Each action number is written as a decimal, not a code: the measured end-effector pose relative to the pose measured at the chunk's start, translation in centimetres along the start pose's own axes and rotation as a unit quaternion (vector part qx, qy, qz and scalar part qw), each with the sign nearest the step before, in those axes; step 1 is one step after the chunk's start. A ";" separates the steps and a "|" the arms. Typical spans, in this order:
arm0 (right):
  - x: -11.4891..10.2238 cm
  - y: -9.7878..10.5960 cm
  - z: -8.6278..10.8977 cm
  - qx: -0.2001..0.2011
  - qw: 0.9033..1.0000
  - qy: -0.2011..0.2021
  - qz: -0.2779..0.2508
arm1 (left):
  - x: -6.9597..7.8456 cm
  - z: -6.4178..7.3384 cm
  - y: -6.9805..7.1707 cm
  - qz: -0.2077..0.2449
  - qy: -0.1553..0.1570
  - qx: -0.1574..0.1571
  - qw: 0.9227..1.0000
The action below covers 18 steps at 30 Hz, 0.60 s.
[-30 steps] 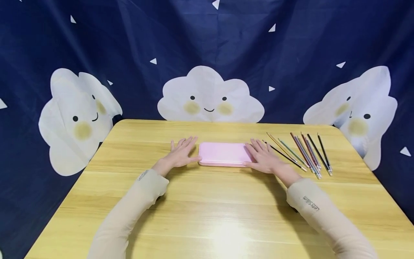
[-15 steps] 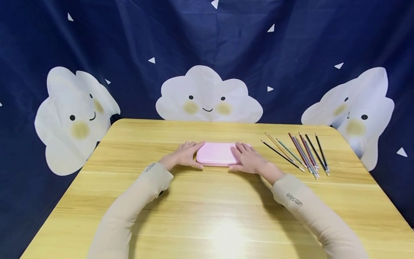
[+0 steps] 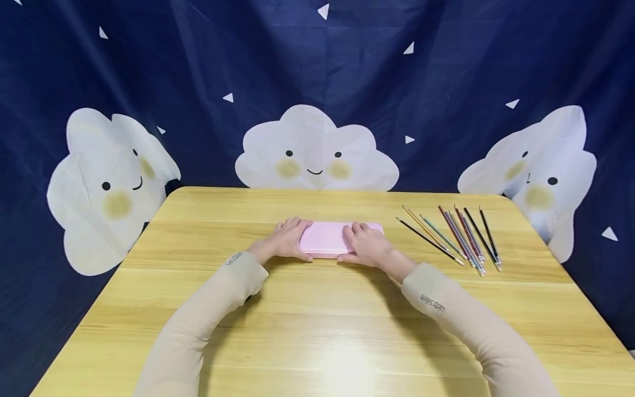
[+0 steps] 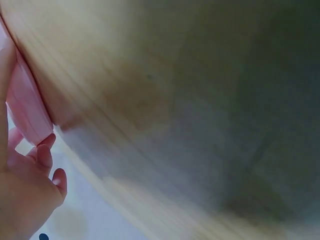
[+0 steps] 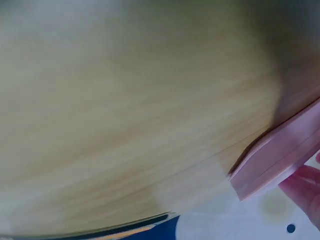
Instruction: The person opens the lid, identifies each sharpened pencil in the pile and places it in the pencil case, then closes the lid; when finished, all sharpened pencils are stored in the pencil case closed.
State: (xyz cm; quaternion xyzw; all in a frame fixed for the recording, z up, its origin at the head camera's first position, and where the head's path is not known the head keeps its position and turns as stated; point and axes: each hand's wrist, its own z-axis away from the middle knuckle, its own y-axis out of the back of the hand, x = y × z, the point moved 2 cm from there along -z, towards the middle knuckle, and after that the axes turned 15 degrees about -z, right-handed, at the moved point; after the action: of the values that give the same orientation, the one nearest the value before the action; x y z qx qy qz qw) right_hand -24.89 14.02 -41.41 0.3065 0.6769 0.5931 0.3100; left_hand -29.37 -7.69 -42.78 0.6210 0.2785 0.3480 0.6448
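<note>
A flat pink pencil case (image 3: 324, 237) with rounded corners lies closed on the wooden table, in the middle of the head view. My left hand (image 3: 289, 240) grips its left end, with the thumb along the near edge; in the left wrist view, fingers of the left hand (image 4: 30, 185) curl at the case's end. Over the right part of the lid lies my right hand (image 3: 368, 246), fingers bent on top and the thumb at the near edge. It covers some of the lid. In the right wrist view the case (image 5: 280, 155) shows its side, with only part of the hand visible.
Several pencils (image 3: 461, 234) lie loosely fanned on the wooden table (image 3: 317, 325) to the right of the case, the nearest a black pencil (image 3: 429, 240). Behind the table's far edge hangs a dark blue cloth (image 3: 278, 55) with printed clouds.
The right hand has slid left across the lid, its fingers now bent. The left hand has gone from spread fingers beside the case to gripping its left end. The pencils lie as before.
</note>
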 end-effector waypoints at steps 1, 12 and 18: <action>-0.1 -0.1 -0.1 -0.005 1.000 0.001 0.013 | 0.0 0.0 0.0 0.000 -0.001 0.001 1.000; -0.2 -1.7 -0.1 0.094 0.964 0.127 0.212 | 0.0 0.2 0.2 0.016 -0.009 0.011 1.000; 0.3 -2.3 0.2 0.177 0.923 0.217 0.264 | 0.0 0.0 0.1 0.024 -0.013 0.010 1.000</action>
State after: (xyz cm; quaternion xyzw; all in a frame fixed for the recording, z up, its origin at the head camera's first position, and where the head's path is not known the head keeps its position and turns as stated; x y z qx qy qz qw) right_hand -25.07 14.15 -43.77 0.3877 0.7159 0.5761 -0.0718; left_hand -29.37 -7.73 -42.73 0.6382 0.2587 0.3522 0.6338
